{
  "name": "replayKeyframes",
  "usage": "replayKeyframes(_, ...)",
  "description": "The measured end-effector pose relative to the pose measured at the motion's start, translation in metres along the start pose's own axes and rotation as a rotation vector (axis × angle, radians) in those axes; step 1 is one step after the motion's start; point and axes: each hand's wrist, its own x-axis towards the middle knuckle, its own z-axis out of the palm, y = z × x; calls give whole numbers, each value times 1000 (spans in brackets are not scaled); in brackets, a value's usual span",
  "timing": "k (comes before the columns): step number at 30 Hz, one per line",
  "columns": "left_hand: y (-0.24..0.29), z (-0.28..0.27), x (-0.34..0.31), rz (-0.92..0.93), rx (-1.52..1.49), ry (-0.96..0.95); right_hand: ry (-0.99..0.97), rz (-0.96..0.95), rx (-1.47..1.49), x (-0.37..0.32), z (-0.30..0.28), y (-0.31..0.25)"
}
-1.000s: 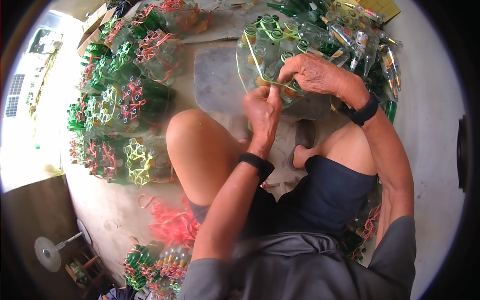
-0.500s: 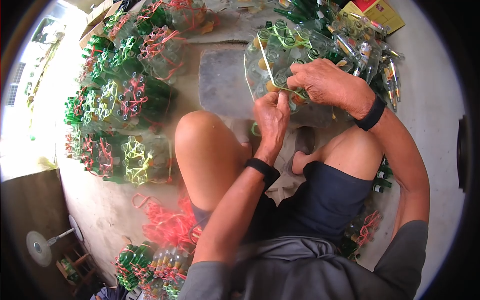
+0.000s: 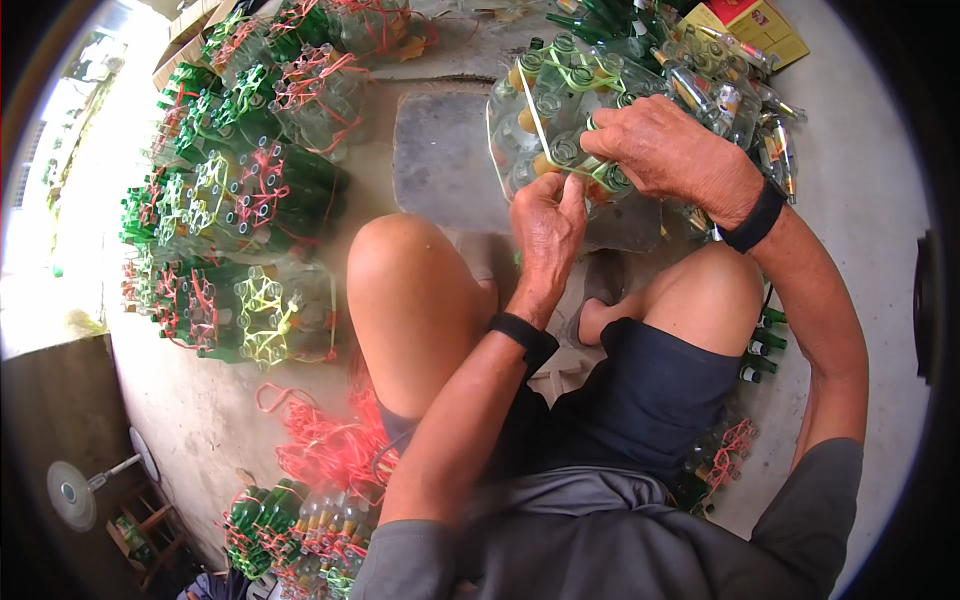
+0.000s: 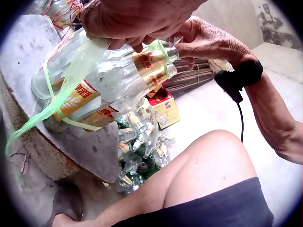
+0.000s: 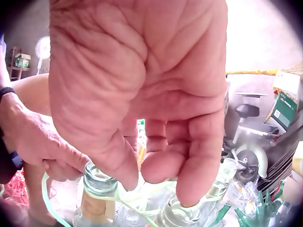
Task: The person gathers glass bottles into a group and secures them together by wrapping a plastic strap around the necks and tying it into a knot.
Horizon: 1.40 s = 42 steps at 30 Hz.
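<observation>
A bundle of clear glass bottles [image 3: 540,125] with orange-yellow labels stands on a grey stone slab [image 3: 440,160]. Pale green plastic string [image 3: 533,110] runs among the necks and round the bottles' sides. At the near edge, my left hand [image 3: 547,228] pinches the string between thumb and fingers, and a flat length of it [image 4: 71,90] hangs beneath that hand. My right hand [image 3: 672,155] is at the necks on the right, its curled fingers on the string; in the right wrist view its fingertips [image 5: 191,187] reach right to a bottle mouth [image 5: 177,215].
Tied bottle bundles [image 3: 210,200] stand in rows at left. Loose bottles [image 3: 715,100] lie in a heap at the back right, beside a yellow and red box [image 3: 755,30]. Tangled red string [image 3: 330,440] lies by the left leg, near a white fan [image 3: 73,495].
The bundle and hands sit farther right in the head view than a second ago. My right hand has shifted slightly away from the left, which keeps its pinch on the string.
</observation>
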Motion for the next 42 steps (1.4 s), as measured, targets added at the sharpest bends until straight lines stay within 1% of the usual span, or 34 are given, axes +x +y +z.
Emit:
replayKeyframes(2, 0, 1, 0, 12, -33, -6, 8, 12, 18, -2, -2, 6)
replayKeyframes(4, 5, 1, -1, 24, -66, -13, 35, 54, 128, -4, -3, 12)
replayKeyframes(6, 8, 0, -3, -12, -92, -55, 31, 71, 147, -6, -2, 19)
replayKeyframes(8, 9, 1, -3, -1, -116, -55, 26, 89, 164, -6, -3, 26)
replayKeyframes(10, 10, 2, -3, 12, -143, -55, -40, 151, 191, -7, -13, 31)
replayKeyframes(11, 11, 1, -4, 19, -138, -51, -41, 154, 189, -7, -18, 32)
replayKeyframes(13, 11, 1, -4, 27, -131, -47, -141, 282, 253, -5, -24, 31)
replayKeyframes(14, 11, 2, -4, 22, -145, -45, -141, 283, 253, -5, -22, 33)
replayKeyframes(16, 11, 3, -3, 19, -160, -45, -75, 296, 319, -5, -14, 41)
replayKeyframes(18, 12, 3, -3, 14, -103, -48, -74, 289, 321, -4, -7, 48)
replayKeyframes(20, 13, 2, -3, 11, -109, -54, -73, 281, 326, -2, 1, 54)
replayKeyframes(22, 13, 2, -4, 8, -112, -60, 2, 217, 310, -1, 7, 56)
replayKeyframes(29, 14, 6, -6, 26, -134, -47, 77, 175, 312, 0, 19, 59)
replayKeyframes(32, 13, 7, -5, 28, -143, -49, 131, 149, 278, 0, 27, 61)
replayKeyframes(34, 12, 9, -6, 27, -155, -45, 203, 130, 264, 1, 29, 59)
replayKeyframes(38, 9, 11, -5, 19, -160, -35, 135, 151, 262, 10, 25, 61)
replayKeyframes(41, 7, 14, -5, 29, -183, -26, 76, 172, 332, 16, 26, 65)
replayKeyframes(42, 7, 14, -5, 40, -201, -19, 120, 106, 311, 19, 30, 68)
